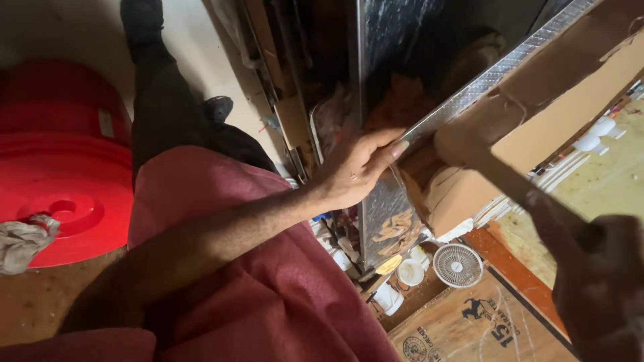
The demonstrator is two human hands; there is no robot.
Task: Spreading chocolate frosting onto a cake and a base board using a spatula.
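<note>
At the centre of the head view, your left hand (352,175) presses flat-fingered against a long metal strip (469,90) with a textured, shiny face; the thumb lies along the strip's lower end and the fingers curl round its edge, so this grip is grasping the strip. From your hand the strip runs up toward 2 o'clock, leaning on a torn cardboard box (557,107) that fills the upper right. Your right hand (597,281) sits at 4 o'clock, dark and blurred, clenched round a narrow brown handle-like piece (510,181) that slants up toward the box; what tool it belongs to you cannot tell. Below your left hand, toward 6 o'clock, small white cups and fittings (402,275) lie scattered on the floor, with a small round white fan grille (457,265) just beside them and a printed cardboard sheet (469,328) lying flat near it. At 9 o'clock stands a red plastic drum lid (60,167) with a crumpled grey rag (23,241) touching its lower edge. Your red garment (255,288) covers the lower middle.
</note>
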